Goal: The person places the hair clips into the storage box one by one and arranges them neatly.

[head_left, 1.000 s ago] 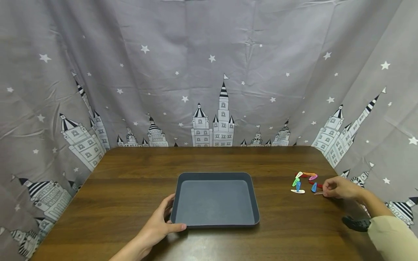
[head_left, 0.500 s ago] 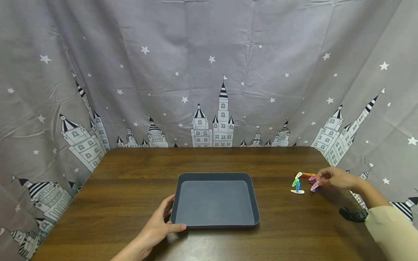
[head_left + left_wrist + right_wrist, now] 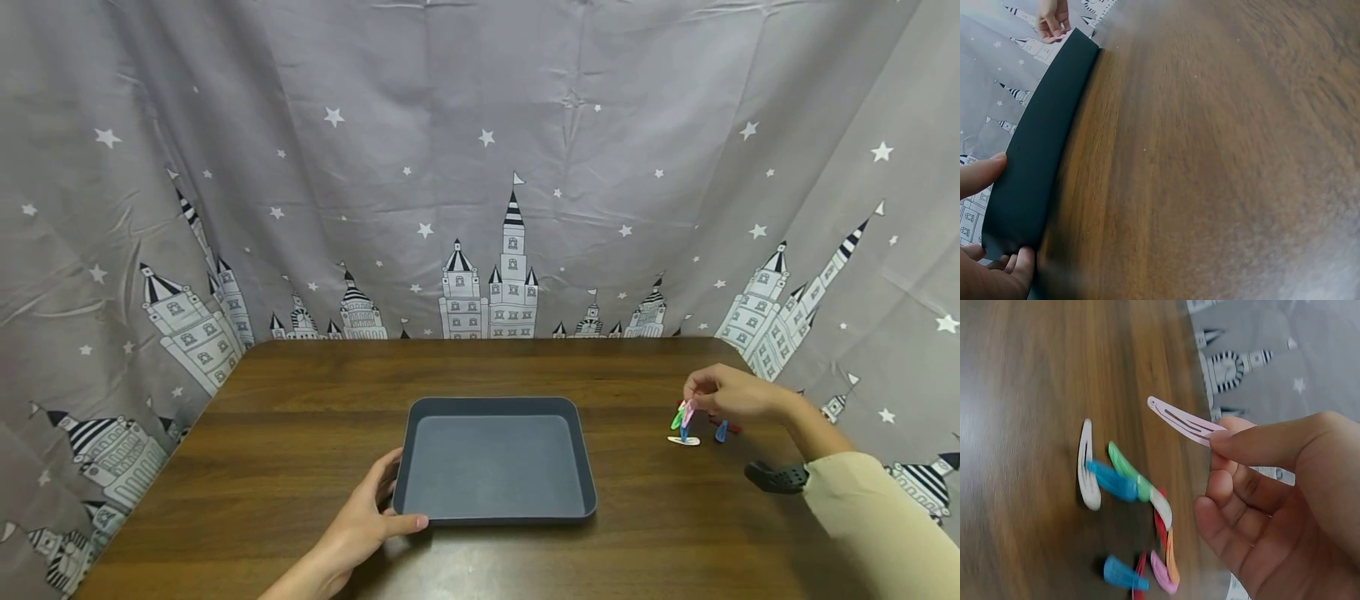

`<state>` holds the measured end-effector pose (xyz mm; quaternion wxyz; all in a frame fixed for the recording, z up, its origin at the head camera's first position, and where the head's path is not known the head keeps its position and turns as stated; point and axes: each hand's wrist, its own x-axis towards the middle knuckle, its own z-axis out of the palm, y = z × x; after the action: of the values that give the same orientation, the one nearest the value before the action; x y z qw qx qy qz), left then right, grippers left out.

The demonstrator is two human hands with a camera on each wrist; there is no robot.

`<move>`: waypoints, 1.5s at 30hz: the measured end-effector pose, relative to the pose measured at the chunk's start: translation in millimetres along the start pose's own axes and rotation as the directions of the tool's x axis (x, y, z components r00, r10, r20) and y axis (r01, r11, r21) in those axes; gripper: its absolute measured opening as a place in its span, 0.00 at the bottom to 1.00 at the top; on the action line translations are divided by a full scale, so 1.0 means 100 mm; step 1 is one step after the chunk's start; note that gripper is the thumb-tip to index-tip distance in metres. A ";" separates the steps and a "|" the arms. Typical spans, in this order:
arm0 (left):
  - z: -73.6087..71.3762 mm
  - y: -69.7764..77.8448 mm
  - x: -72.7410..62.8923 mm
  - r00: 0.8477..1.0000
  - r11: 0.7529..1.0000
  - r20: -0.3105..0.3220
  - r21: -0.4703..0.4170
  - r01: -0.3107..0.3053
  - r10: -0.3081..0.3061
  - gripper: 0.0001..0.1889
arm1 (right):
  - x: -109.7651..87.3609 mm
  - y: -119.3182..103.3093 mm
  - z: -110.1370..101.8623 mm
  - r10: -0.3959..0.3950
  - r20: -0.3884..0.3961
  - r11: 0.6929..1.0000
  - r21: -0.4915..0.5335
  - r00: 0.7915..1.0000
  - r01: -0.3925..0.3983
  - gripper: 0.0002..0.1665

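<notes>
My right hand (image 3: 738, 393) pinches a pale pink snap hair clip (image 3: 1179, 420) between thumb and fingers, above a loose cluster of clips at the table's right. In the right wrist view the cluster includes a white clip (image 3: 1087, 469), a blue clip (image 3: 1113, 481), a green clip (image 3: 1124, 464), an orange clip (image 3: 1172, 556), a darker pink clip (image 3: 1162, 574) and another blue clip (image 3: 1121, 572). Red pieces lie partly hidden among them. My left hand (image 3: 360, 517) holds the dark grey tray (image 3: 495, 467) at its near left corner, thumb at the front rim.
The brown wooden table (image 3: 300, 400) carries the tray in the middle, left of the clips. A grey curtain (image 3: 480, 100) with castles and stars hangs behind the table and at both sides. A black strap-like item (image 3: 776, 477) sits at my right wrist.
My right hand has lifted the pale pink hair clip from the table and carried it leftward over the other clips. My left hand and the tray have stayed in place.
</notes>
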<state>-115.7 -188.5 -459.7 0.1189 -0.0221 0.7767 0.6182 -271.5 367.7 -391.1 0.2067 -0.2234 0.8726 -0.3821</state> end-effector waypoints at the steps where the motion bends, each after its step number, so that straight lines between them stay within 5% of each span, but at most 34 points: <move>1: 0.00 0.00 0.00 1.000 1.000 -0.001 -0.003 0.002 -0.002 0.56 | 0.04 -0.03 0.02 -0.007 0.007 1.000 0.003 1.000 0.007 0.05; 27: 0.00 -0.01 0.00 1.000 1.000 0.009 -0.024 0.003 -0.003 0.56 | 0.86 -0.71 0.46 -0.111 0.174 0.987 -0.096 0.979 0.129 0.06; 38: -0.01 0.00 0.02 1.000 1.000 0.006 -0.023 -0.008 0.008 0.56 | 1.16 -0.93 0.67 -0.202 0.249 0.963 -0.127 0.947 0.239 0.09; 45: 0.00 -0.02 0.01 1.000 1.000 -0.003 -0.024 -0.005 0.005 0.55 | 1.32 -1.03 0.85 -0.183 0.277 0.968 -0.116 0.943 0.222 0.08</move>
<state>-116.3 -189.2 -461.2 0.1159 -0.0224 0.7694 0.6277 -310.2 184.3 -390.9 0.2640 -0.3755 0.8351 -0.3033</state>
